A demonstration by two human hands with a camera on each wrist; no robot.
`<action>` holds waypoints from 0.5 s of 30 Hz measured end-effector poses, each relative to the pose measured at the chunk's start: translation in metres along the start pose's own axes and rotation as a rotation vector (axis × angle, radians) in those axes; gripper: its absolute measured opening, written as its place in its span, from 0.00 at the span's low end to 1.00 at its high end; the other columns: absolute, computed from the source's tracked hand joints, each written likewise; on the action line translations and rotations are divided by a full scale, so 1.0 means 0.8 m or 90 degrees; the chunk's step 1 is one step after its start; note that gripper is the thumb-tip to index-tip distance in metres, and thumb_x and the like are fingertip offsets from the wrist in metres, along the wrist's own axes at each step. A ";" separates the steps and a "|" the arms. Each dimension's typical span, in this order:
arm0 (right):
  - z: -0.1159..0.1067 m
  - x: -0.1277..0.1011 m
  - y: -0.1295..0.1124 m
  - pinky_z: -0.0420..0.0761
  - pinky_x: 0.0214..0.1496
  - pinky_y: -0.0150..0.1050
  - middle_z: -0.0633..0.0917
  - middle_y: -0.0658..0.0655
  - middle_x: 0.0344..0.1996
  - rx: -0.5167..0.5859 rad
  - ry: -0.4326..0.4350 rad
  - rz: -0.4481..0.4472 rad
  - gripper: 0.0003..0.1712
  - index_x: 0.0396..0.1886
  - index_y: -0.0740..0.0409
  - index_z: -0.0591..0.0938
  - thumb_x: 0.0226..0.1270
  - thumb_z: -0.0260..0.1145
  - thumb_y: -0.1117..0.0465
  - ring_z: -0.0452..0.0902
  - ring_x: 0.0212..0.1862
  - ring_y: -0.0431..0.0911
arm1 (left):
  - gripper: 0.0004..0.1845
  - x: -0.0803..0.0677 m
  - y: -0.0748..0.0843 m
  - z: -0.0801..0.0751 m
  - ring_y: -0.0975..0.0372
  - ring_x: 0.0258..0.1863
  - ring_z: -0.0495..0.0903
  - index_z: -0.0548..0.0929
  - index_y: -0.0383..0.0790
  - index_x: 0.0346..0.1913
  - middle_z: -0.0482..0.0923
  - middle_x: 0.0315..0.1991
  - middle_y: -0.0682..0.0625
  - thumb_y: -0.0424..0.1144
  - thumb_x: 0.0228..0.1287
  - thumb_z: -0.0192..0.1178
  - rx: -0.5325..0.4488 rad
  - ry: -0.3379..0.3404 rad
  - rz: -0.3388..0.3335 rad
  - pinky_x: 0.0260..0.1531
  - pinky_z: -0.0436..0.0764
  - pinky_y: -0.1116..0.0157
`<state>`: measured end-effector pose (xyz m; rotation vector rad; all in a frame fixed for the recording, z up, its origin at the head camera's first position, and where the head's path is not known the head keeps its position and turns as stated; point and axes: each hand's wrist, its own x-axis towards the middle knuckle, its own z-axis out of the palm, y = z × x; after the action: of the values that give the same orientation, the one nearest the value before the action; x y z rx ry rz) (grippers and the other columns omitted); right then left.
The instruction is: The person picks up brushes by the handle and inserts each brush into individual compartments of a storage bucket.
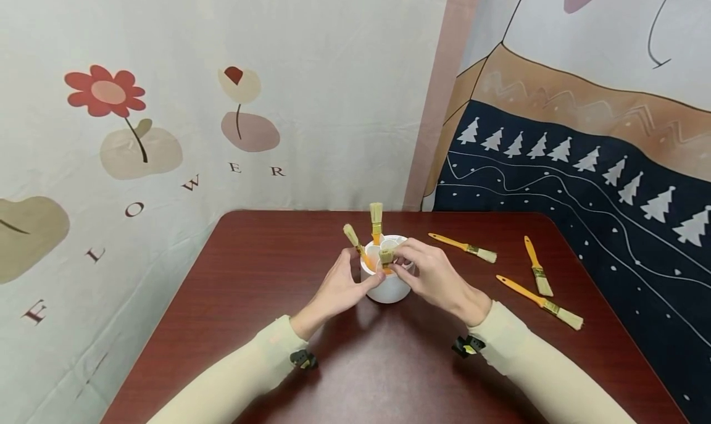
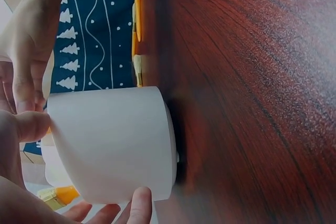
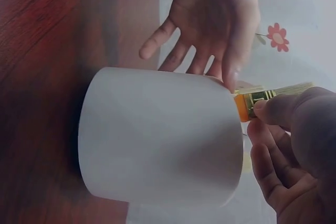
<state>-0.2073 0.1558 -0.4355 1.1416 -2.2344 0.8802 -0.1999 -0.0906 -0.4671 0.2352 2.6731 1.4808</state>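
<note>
Hanging toward the cup's [image 1: 389, 291] ten o'clock, a flower-printed cloth [image 1: 333, 91] is bordered by the wood-grained table [image 1: 250, 276]. There, the smooth white cup is touched at nine by the left hand [image 1: 340, 285], fingers outspread. Two bristled brushes [image 1: 376, 214] are leaned inside toward eleven and twelve; a third brush [image 1: 386, 257] is pinched by the right hand [image 1: 437, 273] at three. Loose orange-handled brushes [image 1: 547, 305] are spread from two to four, beside a navy tree-printed cloth [image 1: 555, 189].

red-brown letters [image 1: 191, 182] spelling "flower", spaced in a rising line, on the pale wall hanging [image 1: 333, 72]
</note>
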 end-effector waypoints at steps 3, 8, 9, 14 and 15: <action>0.003 -0.002 0.000 0.94 0.40 0.38 0.93 0.58 0.46 -0.008 -0.014 0.006 0.15 0.50 0.63 0.92 0.67 0.84 0.77 0.93 0.42 0.46 | 0.45 -0.001 0.000 0.000 0.44 0.58 0.83 0.74 0.36 0.79 0.82 0.62 0.38 0.61 0.73 0.77 0.001 -0.002 0.000 0.52 0.79 0.57; 0.005 -0.003 -0.001 0.91 0.42 0.36 0.93 0.56 0.45 -0.045 -0.036 0.018 0.15 0.51 0.61 0.94 0.67 0.87 0.72 0.90 0.43 0.44 | 0.45 -0.002 0.001 0.000 0.44 0.62 0.83 0.74 0.36 0.80 0.82 0.70 0.40 0.59 0.73 0.77 0.003 -0.001 0.002 0.58 0.81 0.52; 0.005 -0.003 -0.002 0.91 0.43 0.36 0.93 0.55 0.45 -0.052 -0.037 0.017 0.16 0.51 0.60 0.94 0.66 0.88 0.71 0.88 0.43 0.44 | 0.45 -0.002 0.002 0.000 0.44 0.63 0.83 0.74 0.36 0.80 0.82 0.71 0.40 0.59 0.73 0.77 0.002 -0.001 0.002 0.59 0.81 0.52; 0.005 -0.003 -0.003 0.88 0.43 0.38 0.93 0.54 0.45 -0.064 -0.034 0.002 0.17 0.53 0.59 0.95 0.66 0.89 0.67 0.86 0.43 0.45 | 0.45 -0.002 0.004 -0.001 0.43 0.67 0.83 0.73 0.37 0.82 0.80 0.77 0.39 0.58 0.74 0.77 -0.005 -0.004 0.010 0.64 0.82 0.48; 0.005 -0.003 -0.003 0.88 0.43 0.38 0.94 0.54 0.45 -0.062 -0.032 -0.002 0.18 0.53 0.59 0.95 0.66 0.90 0.66 0.86 0.43 0.46 | 0.44 -0.002 0.004 -0.002 0.43 0.68 0.83 0.73 0.37 0.82 0.80 0.78 0.39 0.57 0.74 0.77 -0.006 -0.005 0.012 0.65 0.82 0.47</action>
<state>-0.2043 0.1532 -0.4393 1.1340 -2.2894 0.7409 -0.1983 -0.0904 -0.4640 0.2671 2.6649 1.4931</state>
